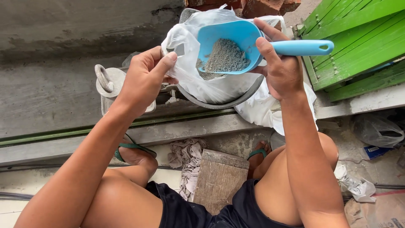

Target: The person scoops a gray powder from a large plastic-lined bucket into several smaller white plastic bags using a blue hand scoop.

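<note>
Head view, one entry. Right hand (pixel 282 71): fingers (pixel 266 50) curled and pressed around neck of blue plastic scoop (pixel 236 36), thumb laid along the top; handle (pixel 301 47) projecting right, hanging hole at its end. Scoop held level over the open mouth of white plastic bag (pixel 219 86), about a third filled with grey powder (pixel 225 57). Left hand (pixel 145 78): fingertips (pixel 168 59) pinching the bag's left edge, holding the mouth open. Bag seated in round grey metal basin (pixel 236 100); more grey powder showed inside the bag beneath the scoop. Judged as mid-way: one measure lifted, not yet tipped anywhere visible; amount left in bag could not be told.

Packages and labels, outward: second white bag (pixel 261 112) slumped behind right wrist, unmarked; clear crumpled bag (pixel 377 131) far right on ground; small blue carton (pixel 375 152) under it, print too small to tell; crumpled white paper (pixel 356 185) lower right. Also noted: green wooden shutter (pixel 358 38) upper right, wooden block (pixel 219 179) between the knees, grey rag (pixel 187 162) beside it.
</note>
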